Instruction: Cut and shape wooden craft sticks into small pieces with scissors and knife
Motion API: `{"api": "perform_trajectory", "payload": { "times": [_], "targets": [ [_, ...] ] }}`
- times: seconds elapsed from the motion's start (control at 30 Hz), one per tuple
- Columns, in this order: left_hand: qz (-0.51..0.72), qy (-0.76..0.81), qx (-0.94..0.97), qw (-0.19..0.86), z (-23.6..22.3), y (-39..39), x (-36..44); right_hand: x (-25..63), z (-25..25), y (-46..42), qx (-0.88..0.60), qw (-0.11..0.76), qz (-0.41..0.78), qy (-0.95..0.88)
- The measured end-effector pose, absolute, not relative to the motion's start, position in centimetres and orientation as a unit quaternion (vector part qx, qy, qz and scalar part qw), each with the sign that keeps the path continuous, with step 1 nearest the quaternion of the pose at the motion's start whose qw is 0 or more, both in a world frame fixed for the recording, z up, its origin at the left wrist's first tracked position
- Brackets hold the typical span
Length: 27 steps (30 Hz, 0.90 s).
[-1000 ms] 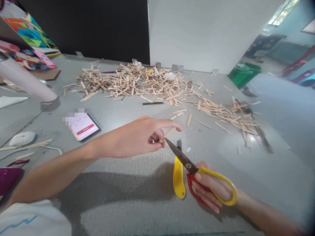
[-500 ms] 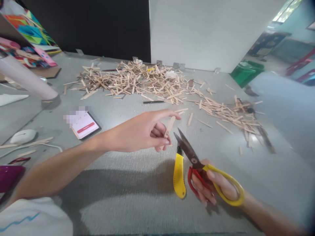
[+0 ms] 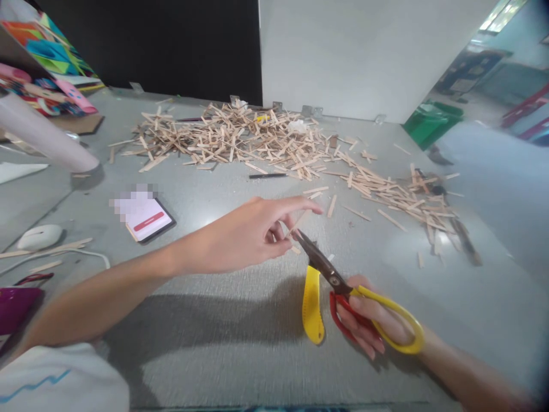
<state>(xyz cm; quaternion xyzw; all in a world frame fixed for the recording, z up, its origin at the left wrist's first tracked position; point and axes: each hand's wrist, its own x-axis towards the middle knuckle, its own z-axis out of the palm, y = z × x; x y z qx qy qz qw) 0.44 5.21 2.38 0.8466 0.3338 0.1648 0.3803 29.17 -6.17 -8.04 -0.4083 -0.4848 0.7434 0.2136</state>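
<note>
Flanking scissors (image 3: 335, 280) (right side): open tabletop (image 3: 401, 263)

The scissors (image 3: 335, 281) pair dark, dull metal blades with smooth plastic handles in yellow and red that catch a soft shine. The utility knife (image 3: 312, 306) has a smooth yellow plastic body, ribbed along one edge. Bare, pale, matt wood makes up the craft sticks (image 3: 223, 140). The bench (image 3: 223, 366) is grey, its surface finely streaked and slightly rough-looking, with a low sheen. A glossy, glass-like screen fronts the phone (image 3: 152, 222); the mouse (image 3: 40, 238) is smooth white plastic. The black panel (image 3: 171, 51) looks matt, the sleeve (image 3: 72, 380) soft white cloth.
</note>
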Motion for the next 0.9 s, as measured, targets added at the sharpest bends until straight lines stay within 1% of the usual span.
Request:
{"api": "perform_trajectory", "payload": {
  "times": [0.17, 0.33, 0.6, 0.77, 0.9],
  "targets": [
    [0.160, 0.336, 0.850, 0.372, 2.30, 5.17, 0.41, 29.38, -8.21, -6.00, -0.409, 0.216, 0.742, -0.485],
    [0.167, 0.340, 0.848, 0.371, 2.40, 5.08, 0.49, 29.29, -7.88, -5.78, -0.416, 0.198, 0.741, -0.489],
    [0.176, 0.346, 0.806, 0.448, 2.20, 4.75, 0.87, 29.05, -8.13, -5.74, -0.418, 0.200, 0.744, -0.482],
    [0.182, 0.365, 0.773, 0.486, 2.01, 4.65, 0.91, 29.07, -7.98, -5.82, -0.434, 0.185, 0.732, -0.492],
    [0.184, 0.373, 0.794, 0.443, 1.83, 4.48, 1.01, 28.99, -7.69, -5.99, -0.451, 0.181, 0.721, -0.494]
  ]
}}
